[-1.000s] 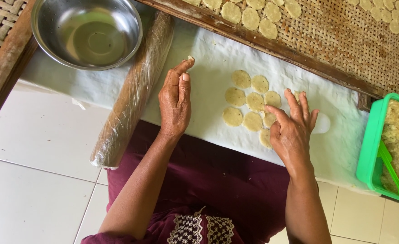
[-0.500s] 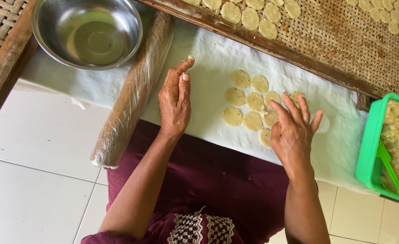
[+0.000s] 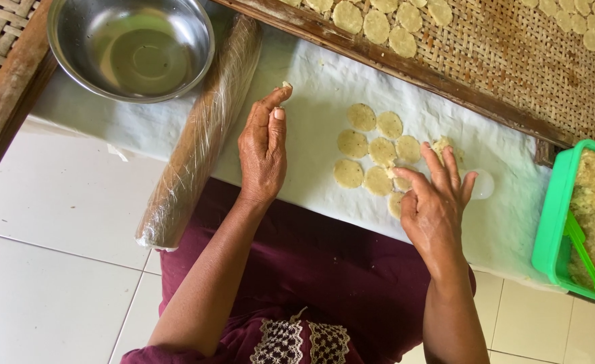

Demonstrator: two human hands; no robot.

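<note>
Several flat round dough discs (image 3: 373,149) lie in a cluster on a white plastic sheet (image 3: 324,87) spread over the floor and my lap. My right hand (image 3: 435,202) rests on the right edge of the cluster, fingers spread, with a small lump of dough (image 3: 441,145) at the fingertips. My left hand (image 3: 263,152) is flat on the sheet to the left of the discs, fingers together and pointing away, with a crumb of dough on the index fingertip. Neither hand grips anything.
A plastic-wrapped rolling pin (image 3: 199,135) lies left of my left hand. An empty steel bowl (image 3: 132,47) sits at the top left. A woven bamboo tray (image 3: 513,47) with more discs runs across the top. A green tub (image 3: 580,222) of dough mix stands at the right.
My right hand has lifted and curled slightly at the right edge of the discs, uncovering a dough lump at its fingertips. My left hand has stayed in place.
</note>
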